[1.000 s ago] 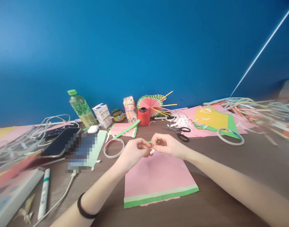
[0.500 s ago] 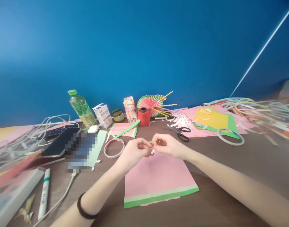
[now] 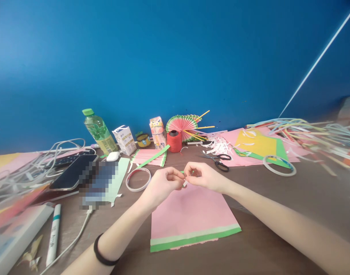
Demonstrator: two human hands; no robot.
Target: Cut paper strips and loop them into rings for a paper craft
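My left hand (image 3: 162,185) and my right hand (image 3: 205,176) meet fingertip to fingertip above the far edge of a pink paper sheet (image 3: 189,214) with a pale and a green band along its near edge. Between the pinched fingers is a small green and white paper strip (image 3: 184,181), held by both hands. A black band circles my left wrist. The sheet lies flat on the brown table (image 3: 278,206).
A tape ring (image 3: 138,179) lies left of my hands, a second ring (image 3: 279,165) at right. Scissors (image 3: 219,160), a red thread spool (image 3: 174,141), a folded paper fan (image 3: 182,125), a bottle (image 3: 99,131), cartons, phones, cables and a marker (image 3: 53,233) crowd the table.
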